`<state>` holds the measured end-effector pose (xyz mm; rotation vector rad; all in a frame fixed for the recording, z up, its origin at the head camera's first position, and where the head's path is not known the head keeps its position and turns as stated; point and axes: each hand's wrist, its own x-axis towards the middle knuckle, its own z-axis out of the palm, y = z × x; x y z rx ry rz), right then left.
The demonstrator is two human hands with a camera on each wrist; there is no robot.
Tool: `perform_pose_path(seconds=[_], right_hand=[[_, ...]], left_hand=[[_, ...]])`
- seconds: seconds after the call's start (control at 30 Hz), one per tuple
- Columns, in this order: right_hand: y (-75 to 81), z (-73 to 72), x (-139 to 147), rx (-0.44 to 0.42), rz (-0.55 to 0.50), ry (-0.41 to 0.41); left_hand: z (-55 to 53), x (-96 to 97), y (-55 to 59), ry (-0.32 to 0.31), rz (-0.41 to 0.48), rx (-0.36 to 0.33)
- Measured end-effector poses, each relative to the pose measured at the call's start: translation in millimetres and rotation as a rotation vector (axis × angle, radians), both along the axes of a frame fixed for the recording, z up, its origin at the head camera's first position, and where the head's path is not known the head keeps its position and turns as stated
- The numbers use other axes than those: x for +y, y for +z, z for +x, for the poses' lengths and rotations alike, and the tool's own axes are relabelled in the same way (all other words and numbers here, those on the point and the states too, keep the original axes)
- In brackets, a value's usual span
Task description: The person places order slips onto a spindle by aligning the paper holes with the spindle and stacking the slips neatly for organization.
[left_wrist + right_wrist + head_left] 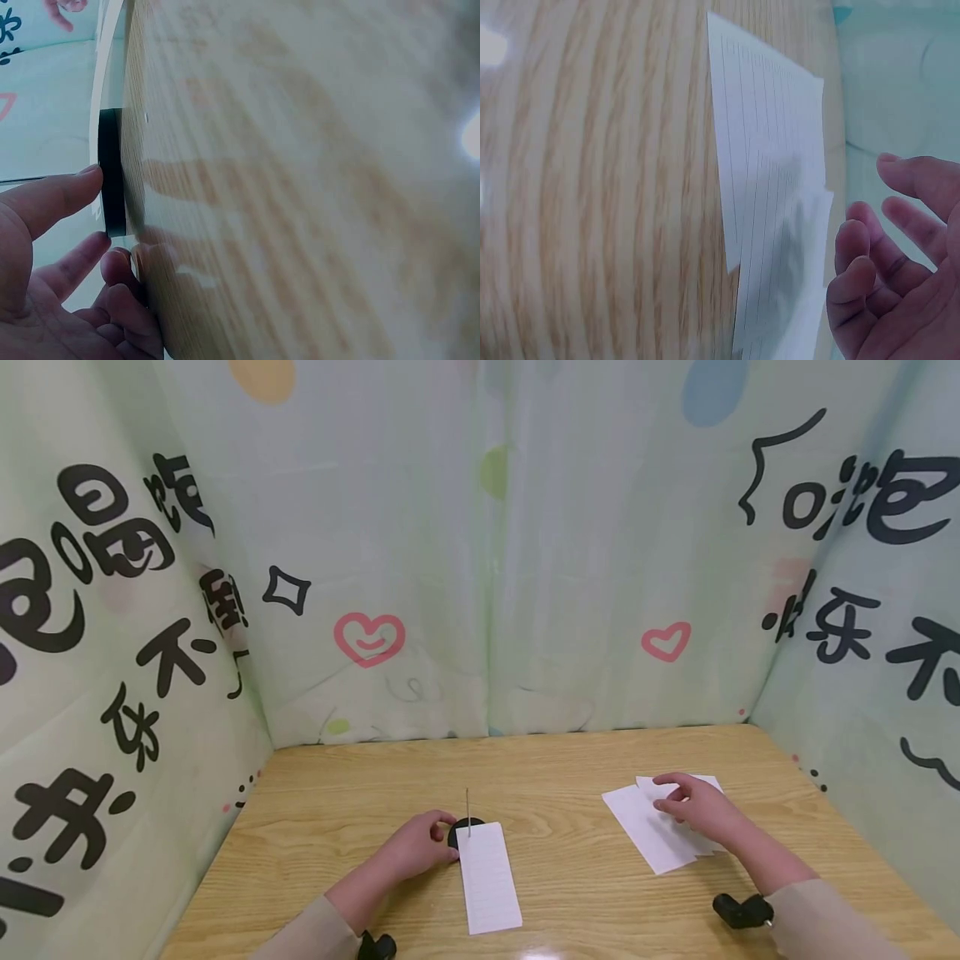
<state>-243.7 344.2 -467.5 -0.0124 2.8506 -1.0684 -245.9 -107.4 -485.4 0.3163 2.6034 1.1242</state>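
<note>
A paper spike, with a round black base point(453, 838) and a thin upright metal pin point(468, 803), stands on the table left of centre. My left hand point(422, 845) holds the base by its edge; in the left wrist view, thumb and index finger rest on the black disc point(112, 180). One lined white slip point(491, 885) is threaded on the pin near its top end and extends toward me. Over at the right, my right hand point(699, 808) hovers above several overlapping lined slips point(647, 828), fingers loosely bent with nothing between them. The right wrist view shows these slips point(769, 97) below the fingertips.
The wooden table point(360, 785) is bounded by a printed curtain point(435, 693) at the back and on both sides. Bare wood lies between the spike and the loose slips. A black wrist-worn device point(742, 912) sits under the right wrist.
</note>
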Motion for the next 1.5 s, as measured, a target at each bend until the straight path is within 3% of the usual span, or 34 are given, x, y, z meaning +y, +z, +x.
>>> perform_pose_path(seconds=[0.67, 1.2, 1.5], right_hand=[[1.0, -13.2, 36.4, -0.037, 0.129, -0.05], [-8.2, -24.3, 39.6, -0.082, 0.22, 0.021], [-7.2, -26.2, 33.7, -0.066, 0.263, 0.057]], left_hand=[[-3.4, 1.6, -1.7, 0.001, -0.003, -0.003], [-3.7, 0.6, -5.2, -0.001, 0.004, -0.015], [-2.3, 0.4, -3.0, 0.012, -0.009, -0.008]])
